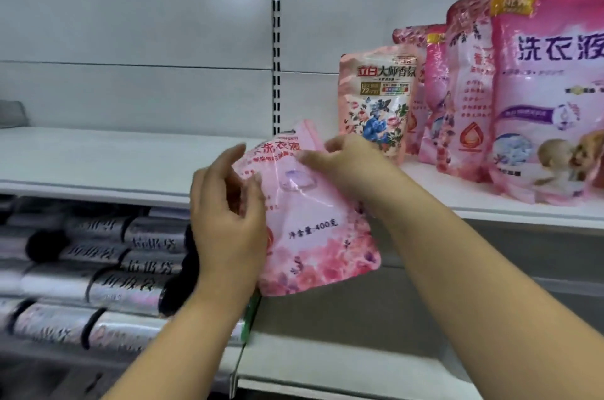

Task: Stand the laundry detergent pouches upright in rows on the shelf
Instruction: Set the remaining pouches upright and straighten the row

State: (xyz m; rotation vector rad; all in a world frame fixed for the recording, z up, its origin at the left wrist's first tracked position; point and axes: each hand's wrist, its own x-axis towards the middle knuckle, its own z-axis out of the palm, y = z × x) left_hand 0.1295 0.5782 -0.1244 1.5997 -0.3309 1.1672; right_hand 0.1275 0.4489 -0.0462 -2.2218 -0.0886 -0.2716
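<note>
A pink detergent pouch (310, 223) with flower print hangs tilted in front of the white shelf (114, 161), its top leaning left. My left hand (225, 219) grips its left edge, and my right hand (346, 164) pinches its upper right corner. On the shelf to the right, several pouches stand upright: a small floral pouch (377, 98) at the left end, then taller pink pouches (464, 89), and a large one (552, 89) at the frame's right edge.
A slotted metal upright (276, 40) divides the white back panel. The lower shelf at left holds rows of silver and black rolls (98, 269). A grey object (13, 113) sits at the far left of the shelf.
</note>
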